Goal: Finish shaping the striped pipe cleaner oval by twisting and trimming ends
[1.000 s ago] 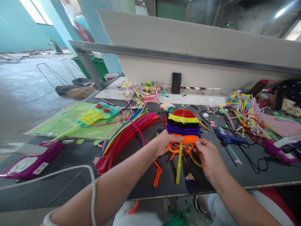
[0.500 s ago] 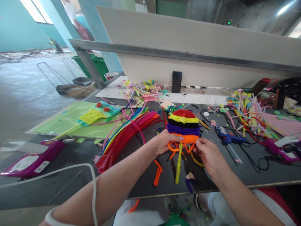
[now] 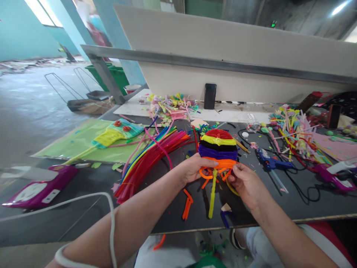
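Between my hands is a striped pipe-cleaner craft (image 3: 218, 152), banded red, yellow, black, purple and orange, with a yellow pipe-cleaner stem (image 3: 212, 197) pointing toward me. My left hand (image 3: 193, 168) grips its lower left edge, the thumb lying over the orange band. At the lower right, my right hand (image 3: 245, 180) pinches the orange ends, which curl loosely below the band. A yellow curved piece shows partly behind my right fingers. Bent orange pipe-cleaner pieces (image 3: 187, 206) lie near the table edge, and a purple scrap (image 3: 225, 219) lies to their right.
A bundle of coloured pipe cleaners (image 3: 147, 163) lies left of my hands. Beyond it, a yellow and turquoise craft (image 3: 118, 133) rests on a green sheet. At right lie a blue glue gun (image 3: 272, 162) and cords. A phone (image 3: 210, 96) leans on the back panel. A white cable (image 3: 110, 223) crosses my left arm.
Both hands keep hold of the striped craft in nearly the same place. My right fingers have shifted very slightly at its orange edge.
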The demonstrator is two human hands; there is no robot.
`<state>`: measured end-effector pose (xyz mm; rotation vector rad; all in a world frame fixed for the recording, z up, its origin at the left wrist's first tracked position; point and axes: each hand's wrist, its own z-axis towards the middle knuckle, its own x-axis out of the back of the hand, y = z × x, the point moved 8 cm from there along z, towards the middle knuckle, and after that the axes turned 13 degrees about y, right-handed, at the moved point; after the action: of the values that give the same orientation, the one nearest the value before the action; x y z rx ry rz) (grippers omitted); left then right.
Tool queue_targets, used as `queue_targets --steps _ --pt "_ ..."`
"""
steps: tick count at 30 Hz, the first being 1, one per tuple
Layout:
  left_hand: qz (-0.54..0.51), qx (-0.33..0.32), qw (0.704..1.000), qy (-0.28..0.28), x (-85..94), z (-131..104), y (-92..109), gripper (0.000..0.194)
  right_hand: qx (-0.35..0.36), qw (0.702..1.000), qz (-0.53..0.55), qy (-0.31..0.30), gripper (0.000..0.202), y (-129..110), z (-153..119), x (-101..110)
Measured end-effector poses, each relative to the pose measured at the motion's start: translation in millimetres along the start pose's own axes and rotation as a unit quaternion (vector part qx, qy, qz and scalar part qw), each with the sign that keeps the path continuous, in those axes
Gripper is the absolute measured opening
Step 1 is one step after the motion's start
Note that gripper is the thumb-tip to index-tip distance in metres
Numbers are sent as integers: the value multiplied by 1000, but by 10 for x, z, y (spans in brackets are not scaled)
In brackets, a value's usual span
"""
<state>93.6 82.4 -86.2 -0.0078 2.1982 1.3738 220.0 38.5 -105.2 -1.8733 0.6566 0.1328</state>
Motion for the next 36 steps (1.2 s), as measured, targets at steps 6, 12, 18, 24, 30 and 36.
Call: queue_targets --steps 6,12,18,24,30,36 --pt "0 -11 1000 28 69 35 -8 32 75 993 -79 39 23 -101 21 60" --pt "16 -4 999 32 74 39 -21 33 -5 1000 0 -1 25 6 16 3" --pt "4 -7 1000 17 50 22 -20 31 -8 999 42 -19 21 14 18 -20" --pt "1 -13 1000 19 55 26 4 32 -15 999 15 -38 19 18 0 -62" --pt "-22 -19 1000 -1 -1 2 31 35 -12 999 -27 -46 23 21 -7 -96" --pt "79 -47 988 128 303 143 116 36 -6 999 -28 14 28 53 120 -28"
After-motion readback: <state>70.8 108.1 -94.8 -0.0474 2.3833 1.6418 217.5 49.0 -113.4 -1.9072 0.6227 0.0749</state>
